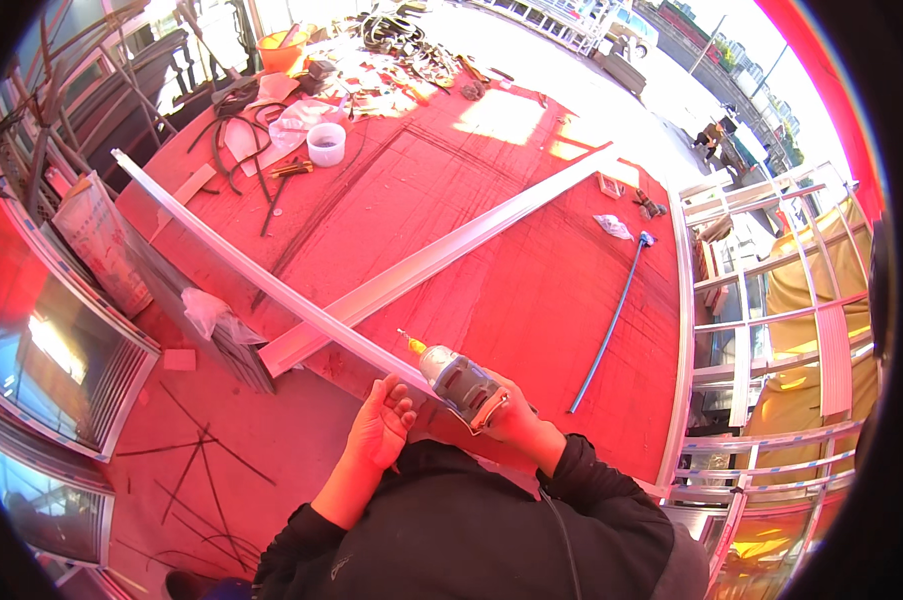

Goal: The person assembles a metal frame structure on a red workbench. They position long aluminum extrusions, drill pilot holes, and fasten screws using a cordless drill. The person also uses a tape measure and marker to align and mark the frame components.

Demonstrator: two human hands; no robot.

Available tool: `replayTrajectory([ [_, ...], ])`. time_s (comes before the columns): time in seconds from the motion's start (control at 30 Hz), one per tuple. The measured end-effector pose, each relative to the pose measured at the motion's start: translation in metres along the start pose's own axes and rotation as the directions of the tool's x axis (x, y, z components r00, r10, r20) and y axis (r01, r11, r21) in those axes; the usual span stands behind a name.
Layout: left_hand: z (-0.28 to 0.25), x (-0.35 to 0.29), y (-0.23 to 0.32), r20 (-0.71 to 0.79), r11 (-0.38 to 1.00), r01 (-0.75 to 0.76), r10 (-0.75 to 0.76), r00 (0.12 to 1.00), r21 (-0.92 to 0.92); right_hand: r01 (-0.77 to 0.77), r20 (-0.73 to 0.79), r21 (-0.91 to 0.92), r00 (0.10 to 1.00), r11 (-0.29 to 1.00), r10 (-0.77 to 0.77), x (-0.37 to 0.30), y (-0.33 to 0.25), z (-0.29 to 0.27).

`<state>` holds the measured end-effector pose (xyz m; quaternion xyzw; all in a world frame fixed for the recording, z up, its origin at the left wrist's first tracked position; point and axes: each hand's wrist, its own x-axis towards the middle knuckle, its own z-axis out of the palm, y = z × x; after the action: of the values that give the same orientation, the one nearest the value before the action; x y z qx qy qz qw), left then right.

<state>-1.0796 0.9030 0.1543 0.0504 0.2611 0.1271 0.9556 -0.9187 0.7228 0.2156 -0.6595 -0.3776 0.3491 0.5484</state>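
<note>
My right hand point(519, 415) is wrapped round the grip of a cordless drill point(461, 385), whose yellow-collared tip and thin bit point up and to the left. My left hand point(382, 422) is palm up with its fingers curled in; whatever lies in them, if anything, is too small to make out. Just beyond both hands runs a long, narrow white metal profile point(261, 275), reaching from the drill to the far left. It crosses a wider white profile point(451, 245), which slants away to the far right over the red work surface point(531, 310).
A blue rod point(608, 325) lies on the right of the surface. At the far left are a white tub point(325, 145), an orange bucket point(283, 52) and dark strips. Window frames point(61, 350) lean on the left; metal frames point(761, 330) stand at right. A person point(711, 138) sits far off.
</note>
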Motion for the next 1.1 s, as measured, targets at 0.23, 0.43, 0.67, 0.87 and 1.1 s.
replayTrajectory([
  [0.23, -0.039, 0.041, 0.054, -0.314, 0.902, -0.258, 0.371, 0.874, 0.346, -0.245, -0.179, -0.685, 0.969, 0.686, 0.168, 0.096, 0.090, -0.063],
  [0.43, -0.065, 0.090, 0.118, -0.182, 0.461, -0.403, 0.805, 0.565, 0.791, -0.406, -0.264, -0.738, 0.909, 0.539, 0.323, 0.132, 0.164, -0.078],
  [0.67, -0.066, 0.146, 0.187, -0.077, 0.121, -0.131, 0.952, 0.297, 0.984, -0.242, -0.384, -0.556, 0.923, 0.795, 0.012, 0.161, 0.156, -0.061],
  [0.87, -0.066, 0.194, 0.209, -0.195, 0.387, -0.241, 0.801, 0.566, 0.890, -0.662, -0.106, 0.322, 0.685, 0.677, 0.721, 0.248, 0.189, 0.013],
  [1.1, -0.086, 0.225, 0.201, -0.195, 0.203, 0.013, 0.916, 0.352, 0.979, -0.722, -0.088, 0.291, 0.633, 0.627, 0.769, 0.283, 0.214, 0.039],
])
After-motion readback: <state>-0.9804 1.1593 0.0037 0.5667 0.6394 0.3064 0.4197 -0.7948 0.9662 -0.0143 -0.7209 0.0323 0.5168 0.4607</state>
